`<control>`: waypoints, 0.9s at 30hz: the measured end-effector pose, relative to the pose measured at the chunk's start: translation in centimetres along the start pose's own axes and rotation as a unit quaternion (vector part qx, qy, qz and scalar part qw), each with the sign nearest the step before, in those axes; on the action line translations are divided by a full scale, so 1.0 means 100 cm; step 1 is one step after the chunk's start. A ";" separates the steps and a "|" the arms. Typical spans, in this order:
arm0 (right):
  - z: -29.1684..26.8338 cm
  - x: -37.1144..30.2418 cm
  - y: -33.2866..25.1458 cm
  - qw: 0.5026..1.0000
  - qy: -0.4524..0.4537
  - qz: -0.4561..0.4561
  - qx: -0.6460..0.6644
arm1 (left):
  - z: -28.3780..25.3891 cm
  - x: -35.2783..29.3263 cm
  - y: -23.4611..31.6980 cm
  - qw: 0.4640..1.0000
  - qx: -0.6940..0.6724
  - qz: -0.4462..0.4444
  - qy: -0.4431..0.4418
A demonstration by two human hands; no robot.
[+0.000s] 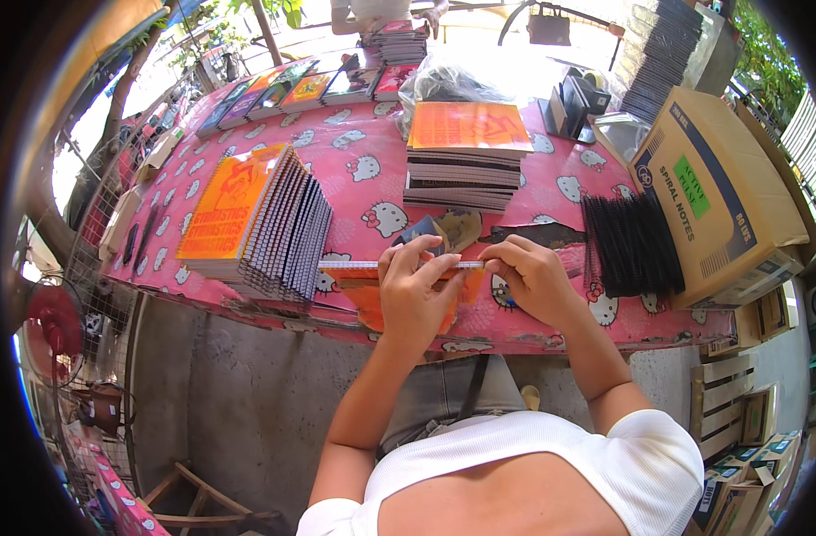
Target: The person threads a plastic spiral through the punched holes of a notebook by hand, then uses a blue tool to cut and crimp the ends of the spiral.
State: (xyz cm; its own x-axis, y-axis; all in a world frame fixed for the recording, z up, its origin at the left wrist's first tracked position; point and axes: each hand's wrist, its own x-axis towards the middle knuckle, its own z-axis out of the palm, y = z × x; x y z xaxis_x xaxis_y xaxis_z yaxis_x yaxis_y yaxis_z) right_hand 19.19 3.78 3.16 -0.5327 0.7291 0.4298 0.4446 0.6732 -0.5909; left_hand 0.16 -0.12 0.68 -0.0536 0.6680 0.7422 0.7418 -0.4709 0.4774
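Along the bottom of the frame we see a white top (596,447), finely ribbed, with a wide curved neckline and short sleeves (656,444). At lower centre we make out greyish trousers (433,389), crossed by a narrow dark band (473,386) whose kind we cannot tell. Beyond the sleeves, forearms (361,397), left hand (417,290) and right hand (535,279) are bare.

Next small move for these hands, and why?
Probably steady the orange notebook with the left hand while the right hand works the right end of its upturned edge. The left hand grips the notebook near mid-edge, and the right hand sits at that end; whether it pinches anything there is too small to tell.
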 end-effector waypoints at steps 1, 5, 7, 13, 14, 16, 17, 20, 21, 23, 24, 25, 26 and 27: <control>0.001 0.001 0.000 1.000 0.001 -0.001 0.000 | 0.000 -0.001 0.000 1.000 -0.011 -0.007 -0.001; 0.001 0.007 -0.007 0.998 0.023 -0.027 -0.043 | -0.005 0.002 0.006 0.998 0.064 0.004 0.013; 0.001 0.008 -0.007 0.999 0.017 -0.044 -0.015 | -0.005 -0.003 0.001 0.999 0.035 -0.013 -0.017; 0.007 0.011 -0.021 0.995 0.077 -0.042 -0.057 | -0.002 -0.003 0.002 0.999 0.036 -0.018 -0.010; 0.006 0.013 -0.025 0.993 0.098 -0.037 -0.051 | -0.002 -0.004 0.002 0.999 0.039 -0.018 -0.011; 0.008 0.009 -0.017 0.994 0.070 -0.046 -0.065 | -0.002 -0.006 0.001 0.999 0.031 -0.019 -0.015; 0.008 0.010 -0.016 0.994 0.043 -0.060 -0.078 | -0.003 -0.005 0.001 0.999 0.026 -0.017 -0.016; 0.008 0.012 -0.023 0.997 0.062 -0.032 -0.040 | -0.002 -0.006 -0.001 0.999 0.048 -0.003 -0.012; 0.010 0.010 -0.021 0.996 0.067 -0.035 -0.042 | -0.002 -0.005 0.000 0.999 0.048 0.002 -0.009; 0.013 0.005 -0.018 0.994 0.042 -0.047 -0.086 | -0.003 -0.006 0.003 0.999 0.018 -0.036 -0.005; 0.013 0.008 -0.019 0.994 0.045 -0.049 -0.087 | -0.003 -0.006 0.002 0.999 0.018 -0.033 -0.003; 0.013 0.011 -0.022 0.990 0.087 -0.066 -0.087 | -0.003 -0.005 0.002 0.999 0.029 -0.025 -0.006; 0.013 0.014 -0.026 0.985 0.128 -0.082 -0.085 | -0.004 -0.005 0.001 0.999 0.041 -0.019 -0.009; 0.014 0.013 -0.023 0.984 0.130 -0.084 -0.084 | -0.004 -0.005 0.000 0.999 0.042 -0.017 -0.008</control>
State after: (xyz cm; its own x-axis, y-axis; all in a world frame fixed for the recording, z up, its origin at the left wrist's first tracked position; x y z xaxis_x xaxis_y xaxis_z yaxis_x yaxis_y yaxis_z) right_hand 16.46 2.97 4.08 -0.4160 0.5987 0.6845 0.4914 0.7813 -0.3848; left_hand -0.08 -0.75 0.51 -0.0696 0.6922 0.7183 0.7938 -0.3977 0.4601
